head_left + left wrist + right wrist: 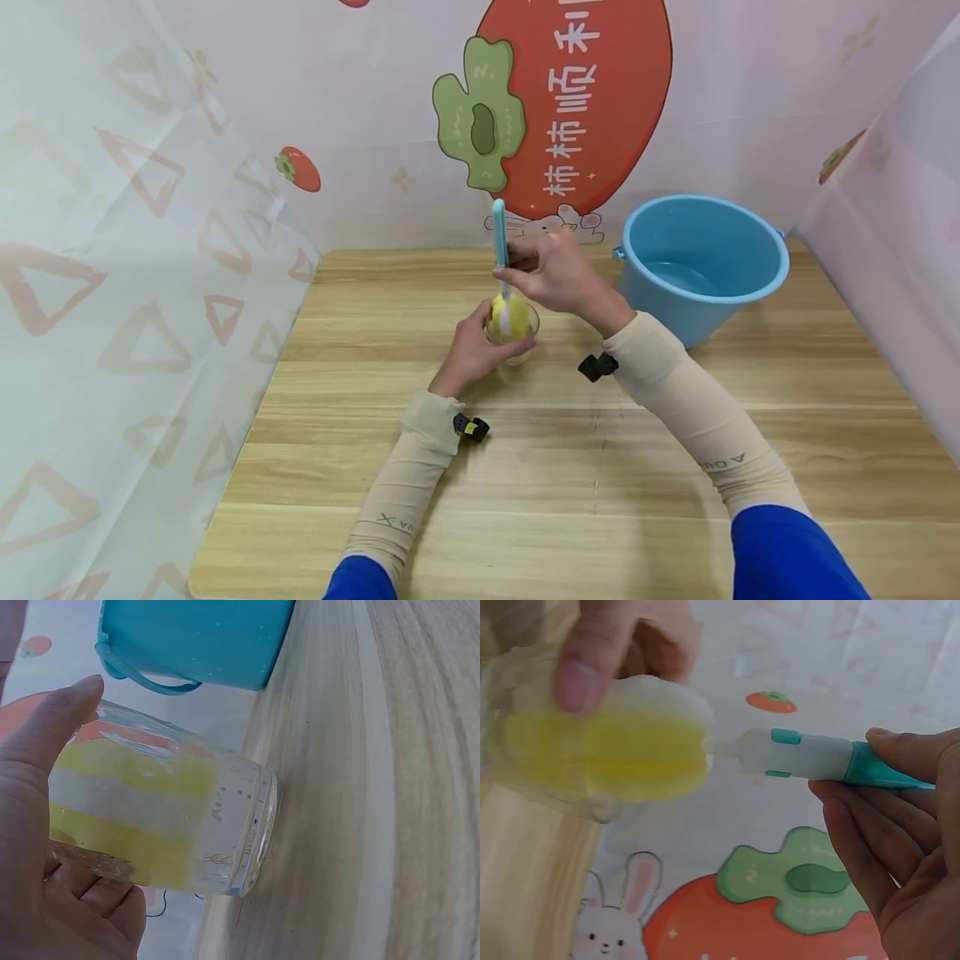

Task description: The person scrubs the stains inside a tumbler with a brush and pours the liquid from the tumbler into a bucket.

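A clear drinking glass (244, 817) stands on the wooden table, and my left hand (474, 350) grips it around its upper part. Inside the glass sits the yellow-and-white sponge head of a bottle brush (630, 746), its top showing above the rim. My right hand (558, 271) pinches the brush's teal handle (500, 233) between thumb and fingers, above the glass. The handle points upward, nearly upright. In the left wrist view the sponge (127, 810) fills much of the glass, stopping short of the thick base.
A blue bucket (660, 312) stands at the back right of the wooden table (360, 467), close to my right forearm. Printed cloth (360, 167) rises behind the table and at both sides. Some wet marks lie on the tabletop near the middle.
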{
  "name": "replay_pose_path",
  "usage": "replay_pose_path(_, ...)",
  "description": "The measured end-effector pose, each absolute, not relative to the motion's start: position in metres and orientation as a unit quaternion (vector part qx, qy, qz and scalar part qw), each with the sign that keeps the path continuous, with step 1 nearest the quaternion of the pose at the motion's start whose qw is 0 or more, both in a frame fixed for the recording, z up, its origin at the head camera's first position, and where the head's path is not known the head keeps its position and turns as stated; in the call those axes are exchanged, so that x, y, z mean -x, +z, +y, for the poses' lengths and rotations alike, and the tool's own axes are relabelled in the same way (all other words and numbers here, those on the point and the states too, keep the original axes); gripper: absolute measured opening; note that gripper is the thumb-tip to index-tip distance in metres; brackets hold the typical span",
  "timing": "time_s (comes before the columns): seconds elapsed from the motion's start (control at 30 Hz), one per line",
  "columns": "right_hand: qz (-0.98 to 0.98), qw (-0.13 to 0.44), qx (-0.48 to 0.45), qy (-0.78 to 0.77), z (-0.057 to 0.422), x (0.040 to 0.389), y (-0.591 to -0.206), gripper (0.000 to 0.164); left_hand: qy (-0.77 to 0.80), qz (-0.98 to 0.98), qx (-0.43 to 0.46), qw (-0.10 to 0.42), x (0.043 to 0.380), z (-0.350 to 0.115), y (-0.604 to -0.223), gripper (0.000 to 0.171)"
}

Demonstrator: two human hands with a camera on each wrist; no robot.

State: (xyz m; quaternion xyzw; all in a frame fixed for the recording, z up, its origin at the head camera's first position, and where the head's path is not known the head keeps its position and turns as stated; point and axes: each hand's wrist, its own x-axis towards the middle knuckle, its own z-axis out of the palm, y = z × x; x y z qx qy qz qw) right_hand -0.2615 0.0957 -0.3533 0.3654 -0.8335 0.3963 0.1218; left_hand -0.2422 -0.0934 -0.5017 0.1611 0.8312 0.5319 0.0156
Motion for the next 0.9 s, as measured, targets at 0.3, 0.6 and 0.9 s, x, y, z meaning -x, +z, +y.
replay_pose_path(0.3,-0.829,0.118,-0.363,0.409,0.098,0.263,-0.368,0.011,0.532,0.831,-0.16,0.016,0.244,-0.093,-0.502,0.087)
replay_pose_path(0.6,-0.816,0.155,-0.375,0.411,0.099,0.258,-0.326,0.023,0.527,0.833,-0.168,0.006,0.243,-0.092,-0.504,0.067)
replay_pose_path(0.9,-0.822,0.144,-0.358,0.419,0.099,0.255,-0.328,0.029,0.528,0.833,-0.168,0.006,0.244,-0.092,-0.506,0.066)
